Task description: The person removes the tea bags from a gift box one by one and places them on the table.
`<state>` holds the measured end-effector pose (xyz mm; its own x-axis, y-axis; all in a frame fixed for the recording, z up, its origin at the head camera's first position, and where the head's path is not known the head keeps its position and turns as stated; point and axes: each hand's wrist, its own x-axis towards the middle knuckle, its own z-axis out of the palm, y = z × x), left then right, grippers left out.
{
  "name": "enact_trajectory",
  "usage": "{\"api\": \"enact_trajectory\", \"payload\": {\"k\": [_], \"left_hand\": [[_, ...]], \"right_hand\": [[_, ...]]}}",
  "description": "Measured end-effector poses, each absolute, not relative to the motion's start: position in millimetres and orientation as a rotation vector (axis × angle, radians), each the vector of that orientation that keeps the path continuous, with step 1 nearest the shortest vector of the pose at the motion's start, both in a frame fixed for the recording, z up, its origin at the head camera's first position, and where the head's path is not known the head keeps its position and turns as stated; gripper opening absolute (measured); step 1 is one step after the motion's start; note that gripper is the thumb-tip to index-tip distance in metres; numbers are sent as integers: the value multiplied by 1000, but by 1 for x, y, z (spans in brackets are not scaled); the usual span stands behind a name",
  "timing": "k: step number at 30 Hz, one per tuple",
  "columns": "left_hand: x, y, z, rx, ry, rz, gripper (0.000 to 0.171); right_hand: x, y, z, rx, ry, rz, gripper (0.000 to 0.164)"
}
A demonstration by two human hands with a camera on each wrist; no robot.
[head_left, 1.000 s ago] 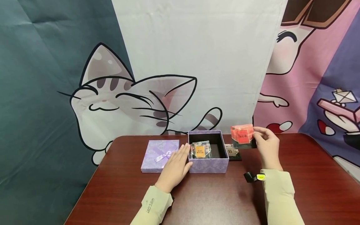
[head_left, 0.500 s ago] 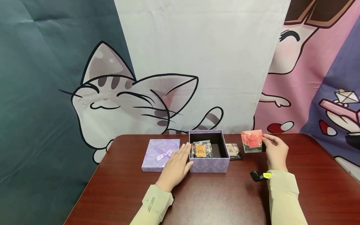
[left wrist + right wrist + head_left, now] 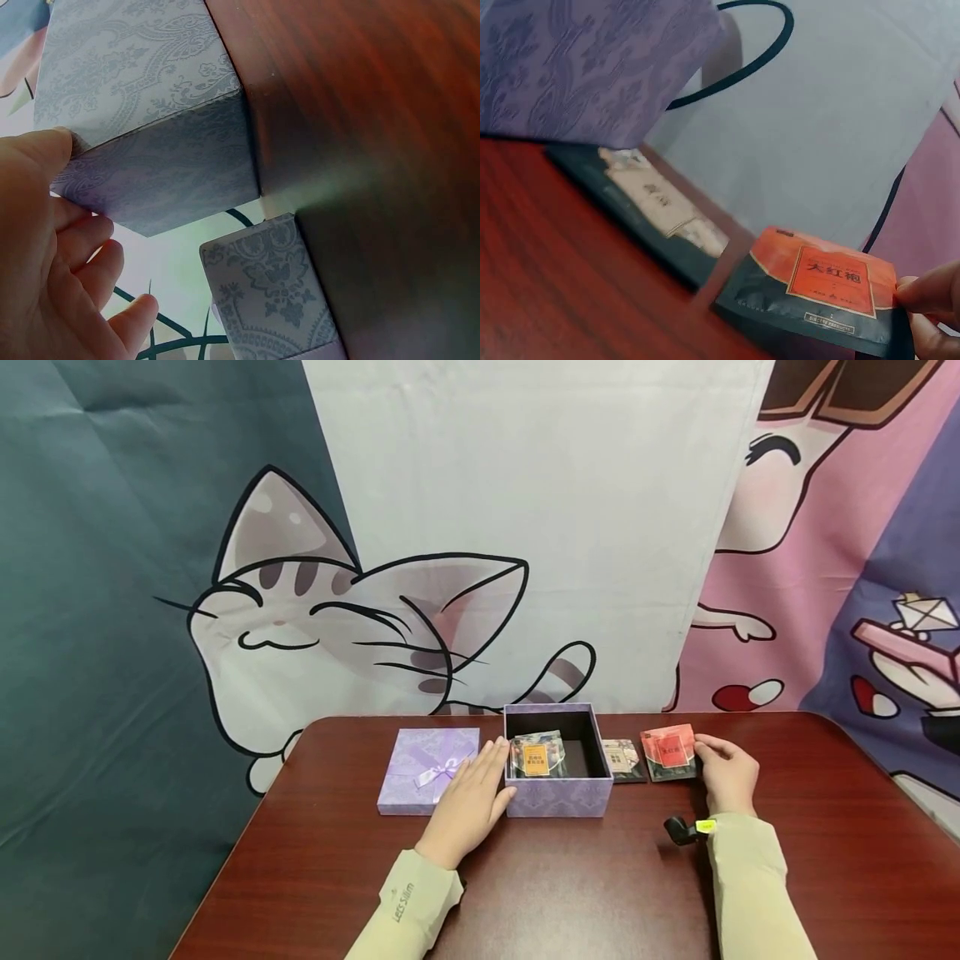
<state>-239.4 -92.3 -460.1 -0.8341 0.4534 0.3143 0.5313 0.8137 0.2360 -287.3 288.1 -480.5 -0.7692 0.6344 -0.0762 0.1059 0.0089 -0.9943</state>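
A purple patterned box (image 3: 558, 798) with a black inside stands without its lid near the back of the table. In it, at the left, sits a tea sachet with a yellow label (image 3: 536, 760). My left hand (image 3: 467, 806) touches the box's left side with fingers straight. The right hand (image 3: 729, 774) pinches the right edge of a red and black tea sachet (image 3: 830, 281), low over the table and slightly tilted. Just left of it a dark sachet with a beige label (image 3: 660, 199) lies on the table beside the box, partly hidden by it in the head view.
The purple lid (image 3: 420, 760) with a ribbon bow lies left of the box, partly behind my left hand. Beneath everything is a brown wooden table (image 3: 585, 885). A printed cloth with a cartoon cat (image 3: 277, 643) hangs behind its back edge.
My right hand has carried the red sachet to the right and down, from beside the box's rim to close over the table. The left hand stays at the box's side.
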Motion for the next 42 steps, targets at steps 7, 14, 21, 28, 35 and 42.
{"api": "enact_trajectory", "payload": {"k": [7, 14, 21, 28, 35, 42], "left_hand": [[-240, -92, -461, -758, -2759, -457, 64], [-240, -92, -461, -759, -2750, -458, 63], [-240, -92, -461, -759, -2755, -458, 64], [-240, -92, -460, -757, -2762, -463, 64], [-239, -92, -460, -761, -2760, -464, 64], [-239, -92, -460, -755, -2767, -470, 64]], "right_hand": [[-290, 289, -491, -779, -2107, 1654, 34], [-289, 288, -488, -744, -2254, 1571, 39], [-287, 291, -482, -646, -2463, 1338, 40], [-284, 289, -475, -611, -2503, 1309, 41], [-281, 277, -455, -524, -2478, 1300, 38], [-274, 252, -430, -324, -2437, 1328, 32]]}}
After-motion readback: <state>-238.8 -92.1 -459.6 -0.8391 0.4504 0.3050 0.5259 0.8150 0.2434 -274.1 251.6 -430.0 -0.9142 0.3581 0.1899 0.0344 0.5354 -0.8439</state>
